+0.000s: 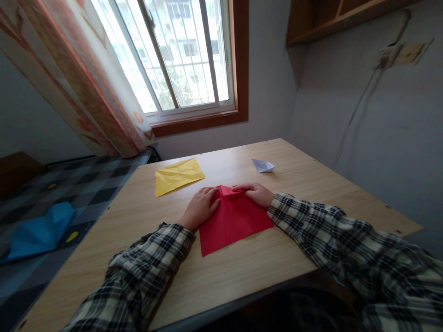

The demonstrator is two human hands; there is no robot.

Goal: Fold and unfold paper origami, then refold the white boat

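Note:
A sheet of red paper (238, 219) with crease lines lies on the wooden table in front of me. Its far edge is folded over into a small, lighter red flap. My left hand (202, 205) rests on the paper's left side, fingers lying flat and thumb spread toward the middle. At the far right edge, my right hand (255, 192) has the flap pinched between thumb and fingers. The fingertips of that hand are partly hidden by the fold.
Yellow creased paper (180, 176) lies at the table's back left. A small white folded paper boat (263, 166) sits at the back right. Blue paper (43, 230) rests on the checked bedding (104, 184) left of the table (297, 161). Behind are a window and curtain.

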